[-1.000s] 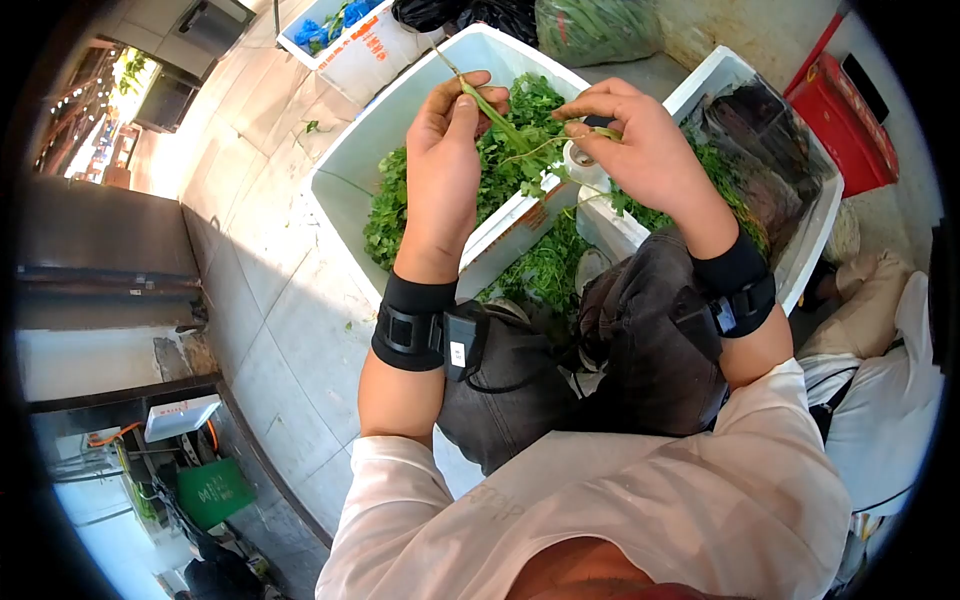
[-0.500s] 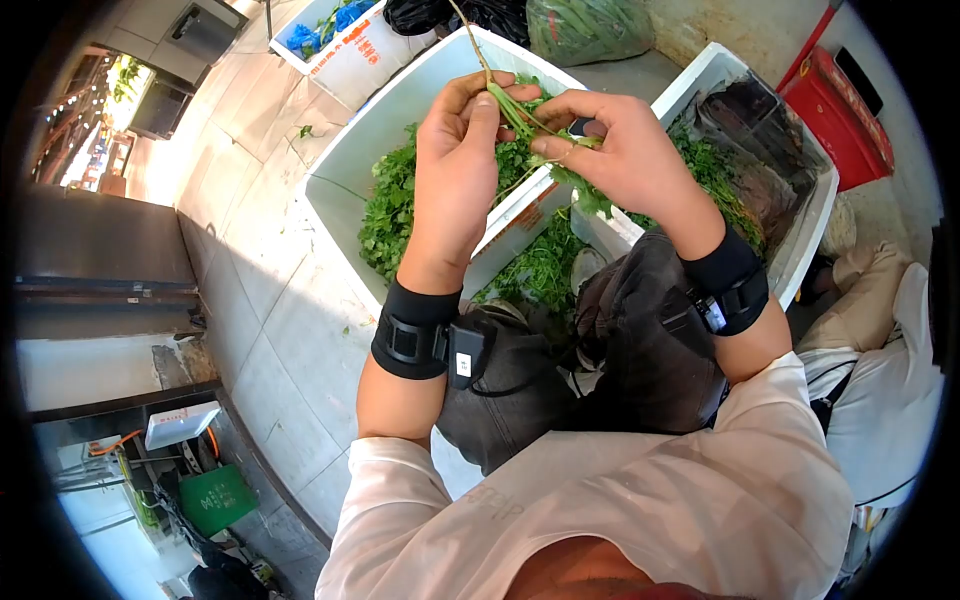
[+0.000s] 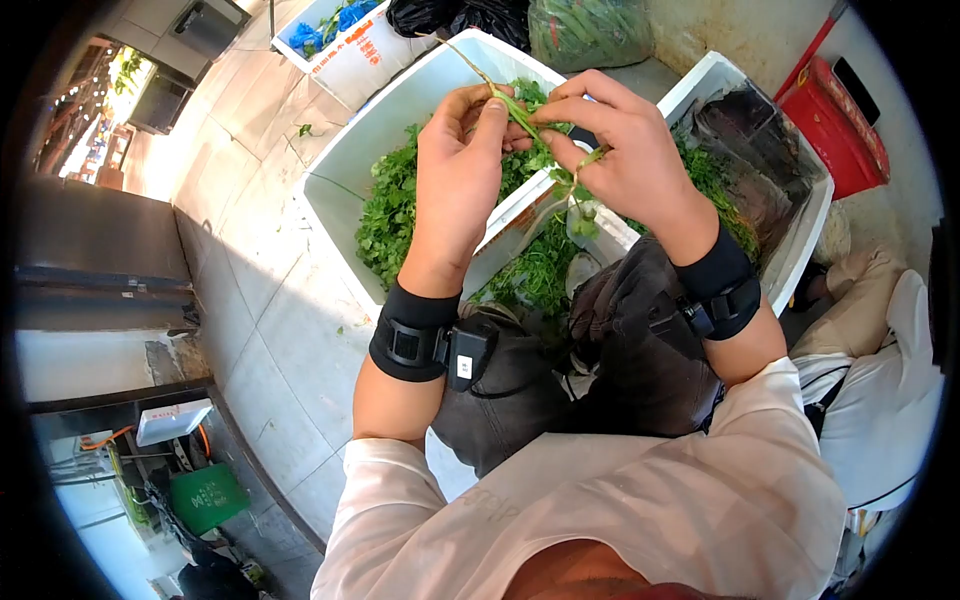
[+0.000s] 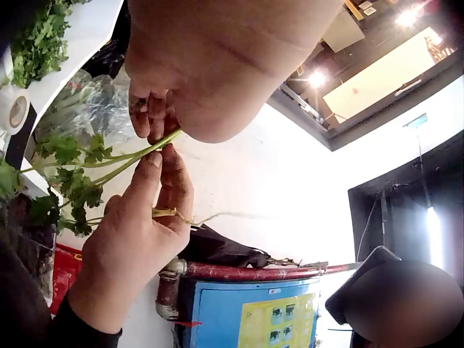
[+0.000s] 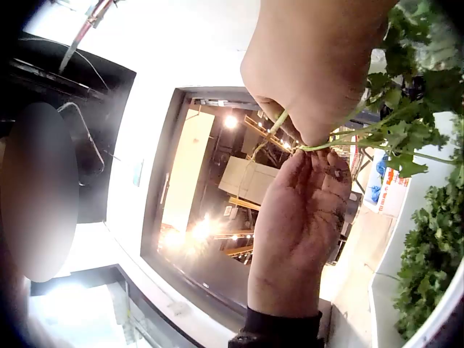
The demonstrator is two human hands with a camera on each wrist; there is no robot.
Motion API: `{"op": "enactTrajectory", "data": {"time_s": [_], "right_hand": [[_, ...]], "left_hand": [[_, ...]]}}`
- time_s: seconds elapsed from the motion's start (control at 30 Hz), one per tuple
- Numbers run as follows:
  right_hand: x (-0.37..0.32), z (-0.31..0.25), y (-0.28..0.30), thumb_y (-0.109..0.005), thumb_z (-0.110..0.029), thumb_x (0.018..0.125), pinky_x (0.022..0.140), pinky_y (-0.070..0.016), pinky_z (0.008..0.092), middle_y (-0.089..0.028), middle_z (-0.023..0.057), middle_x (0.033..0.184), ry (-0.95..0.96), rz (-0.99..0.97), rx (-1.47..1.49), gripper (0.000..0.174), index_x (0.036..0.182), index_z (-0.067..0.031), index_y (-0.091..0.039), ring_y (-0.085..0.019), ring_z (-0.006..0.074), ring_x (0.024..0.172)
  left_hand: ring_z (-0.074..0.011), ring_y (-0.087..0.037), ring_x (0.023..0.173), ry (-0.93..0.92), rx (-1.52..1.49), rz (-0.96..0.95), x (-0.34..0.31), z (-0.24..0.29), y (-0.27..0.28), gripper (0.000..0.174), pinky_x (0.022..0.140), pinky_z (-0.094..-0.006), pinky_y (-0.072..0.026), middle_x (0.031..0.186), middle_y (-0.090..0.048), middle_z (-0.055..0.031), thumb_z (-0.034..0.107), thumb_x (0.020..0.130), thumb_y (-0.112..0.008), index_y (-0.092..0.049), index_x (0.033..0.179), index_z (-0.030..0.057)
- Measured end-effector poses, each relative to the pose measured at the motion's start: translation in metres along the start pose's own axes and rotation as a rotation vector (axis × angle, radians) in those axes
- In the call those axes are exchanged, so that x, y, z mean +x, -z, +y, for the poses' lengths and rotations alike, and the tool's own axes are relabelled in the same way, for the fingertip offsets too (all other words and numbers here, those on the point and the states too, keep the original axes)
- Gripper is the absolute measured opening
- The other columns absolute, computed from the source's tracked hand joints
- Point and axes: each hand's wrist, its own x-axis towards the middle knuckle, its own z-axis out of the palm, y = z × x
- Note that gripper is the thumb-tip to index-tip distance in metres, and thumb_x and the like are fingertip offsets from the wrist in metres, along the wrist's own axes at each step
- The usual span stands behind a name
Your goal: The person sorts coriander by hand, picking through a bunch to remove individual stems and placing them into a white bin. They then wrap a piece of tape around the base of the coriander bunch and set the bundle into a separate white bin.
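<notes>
A coriander sprig (image 3: 515, 112) with a long pale root stretches between the two hands. My left hand (image 3: 462, 165) pinches it near the root end with thumb and fingers, and the root points away to the upper left. Close beside it, my right hand (image 3: 632, 145) pinches the green stems between thumb and fingertips. A yellowish stem piece (image 5: 278, 122) is also tucked in the right hand's fingers. The sprig's leaves (image 4: 80, 190) hang past the right hand in the left wrist view. Below the left hand, loose coriander (image 3: 388, 205) fills part of a white foam box (image 3: 335, 235).
More greens (image 3: 545, 262) lie between the boxes, near the person's knees. A second foam box (image 3: 818, 235) at right holds greens and dark plastic. Behind stand a bag of green vegetables (image 3: 590, 30) and a red bin (image 3: 835, 130). Another person's leg (image 3: 855, 300) is at right.
My right hand has moved left to the sprig and now pinches its stems beside my left hand. The left hand has shifted slightly right, and the root has changed its tilt.
</notes>
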Motion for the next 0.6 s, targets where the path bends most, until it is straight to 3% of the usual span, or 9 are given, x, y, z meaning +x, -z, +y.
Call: {"op": "enactTrajectory", "data": {"time_s": [0.37,0.43,0.5,0.6], "right_hand": [[0.002,-0.006,0.009,-0.08,-0.008,0.08,0.071,-0.0546,0.0375,-0.067,0.0083,0.097,-0.051,-0.062,0.014,0.021,0.1,-0.0058,-0.074,-0.067,0.0318,0.081],[-0.001,-0.005,0.005,-0.076,-0.007,0.084,0.068,-0.0546,0.0393,-0.066,0.0076,0.099,-0.04,-0.031,0.033,0.02,0.103,-0.0062,-0.071,-0.067,0.0327,0.081],[-0.001,-0.009,0.009,-0.073,-0.007,0.086,0.067,-0.0543,0.041,-0.065,0.0075,0.101,-0.004,-0.079,-0.045,0.02,0.105,-0.0072,-0.068,-0.067,0.0337,0.081],[-0.001,-0.009,0.01,-0.069,-0.007,0.09,0.064,-0.0538,0.0441,-0.063,0.0074,0.104,0.04,-0.1,-0.129,0.02,0.109,-0.0094,-0.064,-0.066,0.0358,0.081]], "left_hand": [[-0.0134,-0.067,0.084,-0.03,0.175,-0.012,-0.013,0.011,-0.005,0.025,0.081,-0.0274,-0.0548,0.1,-0.07,-0.0071,0.018,0.104,-0.057,-0.065,0.117,-0.0031],[-0.0152,-0.071,0.084,-0.068,0.168,-0.016,-0.012,0.015,-0.004,0.025,0.079,-0.028,-0.0577,0.1,-0.072,-0.0113,0.012,0.102,-0.057,-0.064,0.115,-0.008],[-0.012,-0.066,0.083,-0.045,0.236,-0.055,-0.016,0.017,-0.006,0.026,0.08,-0.0272,-0.0543,0.098,-0.069,-0.0061,0.017,0.103,-0.061,-0.064,0.116,-0.0049],[-0.0107,-0.064,0.083,-0.087,0.359,-0.076,-0.014,0.009,-0.007,0.026,0.08,-0.0263,-0.0535,0.094,-0.067,-0.0047,0.018,0.102,-0.061,-0.063,0.114,-0.0051]]}}
